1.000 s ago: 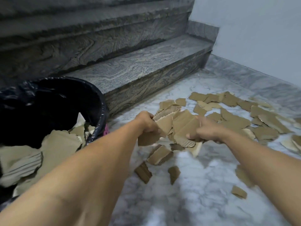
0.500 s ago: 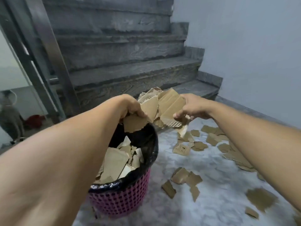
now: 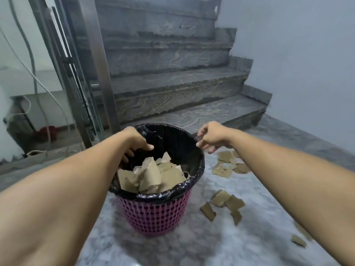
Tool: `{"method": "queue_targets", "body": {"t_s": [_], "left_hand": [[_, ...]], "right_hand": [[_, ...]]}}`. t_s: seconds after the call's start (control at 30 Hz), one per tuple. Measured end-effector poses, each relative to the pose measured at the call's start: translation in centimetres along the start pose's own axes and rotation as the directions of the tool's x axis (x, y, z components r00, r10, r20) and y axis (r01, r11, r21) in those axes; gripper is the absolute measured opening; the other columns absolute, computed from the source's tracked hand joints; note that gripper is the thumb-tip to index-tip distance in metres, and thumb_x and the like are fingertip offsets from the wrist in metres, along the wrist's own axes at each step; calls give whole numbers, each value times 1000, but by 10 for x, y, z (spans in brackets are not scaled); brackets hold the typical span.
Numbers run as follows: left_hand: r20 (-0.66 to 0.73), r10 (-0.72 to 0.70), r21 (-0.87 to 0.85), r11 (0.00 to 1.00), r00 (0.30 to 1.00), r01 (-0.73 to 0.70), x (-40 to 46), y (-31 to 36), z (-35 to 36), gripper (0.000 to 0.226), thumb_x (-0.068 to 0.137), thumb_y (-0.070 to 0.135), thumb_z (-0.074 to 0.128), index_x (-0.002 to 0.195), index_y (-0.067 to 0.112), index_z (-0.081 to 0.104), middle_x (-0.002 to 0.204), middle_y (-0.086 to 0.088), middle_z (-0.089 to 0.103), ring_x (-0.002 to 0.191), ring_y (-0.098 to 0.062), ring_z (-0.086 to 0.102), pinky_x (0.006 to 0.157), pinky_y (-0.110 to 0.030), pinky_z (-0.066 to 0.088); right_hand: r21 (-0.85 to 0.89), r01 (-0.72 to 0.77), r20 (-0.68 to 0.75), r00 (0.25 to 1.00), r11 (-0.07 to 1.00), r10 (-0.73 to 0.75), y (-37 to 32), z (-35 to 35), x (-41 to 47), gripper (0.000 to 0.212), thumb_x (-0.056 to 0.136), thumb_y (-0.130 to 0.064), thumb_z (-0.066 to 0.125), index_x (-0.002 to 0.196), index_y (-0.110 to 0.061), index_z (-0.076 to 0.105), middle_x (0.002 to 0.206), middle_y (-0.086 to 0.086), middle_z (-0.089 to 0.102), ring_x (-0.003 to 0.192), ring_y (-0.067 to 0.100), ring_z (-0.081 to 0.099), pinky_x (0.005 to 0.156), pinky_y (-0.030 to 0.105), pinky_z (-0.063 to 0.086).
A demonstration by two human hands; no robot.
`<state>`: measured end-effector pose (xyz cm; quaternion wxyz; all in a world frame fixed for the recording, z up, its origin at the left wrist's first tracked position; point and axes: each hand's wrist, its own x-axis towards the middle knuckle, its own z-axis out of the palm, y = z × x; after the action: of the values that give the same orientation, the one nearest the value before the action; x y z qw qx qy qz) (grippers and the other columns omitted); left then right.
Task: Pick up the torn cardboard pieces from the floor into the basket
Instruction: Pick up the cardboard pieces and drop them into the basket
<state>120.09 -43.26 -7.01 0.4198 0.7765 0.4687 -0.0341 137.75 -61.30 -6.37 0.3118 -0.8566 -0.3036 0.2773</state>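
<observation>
A pink mesh basket (image 3: 153,215) lined with a black bag stands on the marble floor, holding a heap of brown torn cardboard pieces (image 3: 153,175). My left hand (image 3: 137,144) hangs over the basket's left rim, fingers curled downward and empty. Over the right rim is my right hand (image 3: 210,138), fingers loosely apart, holding nothing. More cardboard pieces lie on the floor to the right of the basket: a small group (image 3: 223,203) close by and another group (image 3: 229,165) farther back.
Grey stone stairs (image 3: 172,89) rise behind the basket. A metal railing post (image 3: 99,70) and cables stand to the left. A pale wall (image 3: 297,64) bounds the right side. A stray cardboard scrap (image 3: 298,240) lies at the right.
Both hands carried a bundle of cardboard from the floor to above the basket and let it go; the pieces now lie inside and the hands are empty.
</observation>
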Motion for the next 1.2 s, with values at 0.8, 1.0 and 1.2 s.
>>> {"method": "queue_targets", "body": {"t_s": [0.8,1.0,1.2], "left_hand": [[183,-9,261,965,983,-40,80,149,323,76,72,41,81,129,2,49,132,-10,54,118,-28,54,81,-30,41],[171,-461,336,858,871,389,151,86,419,155,22,84,73,151,14,21,156,-13,23,140,-36,29,115,-49,27],[4,-501,338,815,866,470,136,64,480,154,24,84,63,152,24,1,150,-22,-31,133,-58,-26,111,-67,4]], "right_hand": [[-164,-436,23,895,885,445,311,-172,91,31,88,-21,71,114,-9,60,125,13,60,94,25,63,81,50,59],[-279,-417,131,876,865,464,351,-167,172,78,87,-47,68,149,-14,35,154,7,35,128,30,50,88,44,52],[-311,-231,181,938,922,296,364,-135,249,113,73,-52,79,156,-14,13,161,7,20,142,33,32,104,42,40]]}}
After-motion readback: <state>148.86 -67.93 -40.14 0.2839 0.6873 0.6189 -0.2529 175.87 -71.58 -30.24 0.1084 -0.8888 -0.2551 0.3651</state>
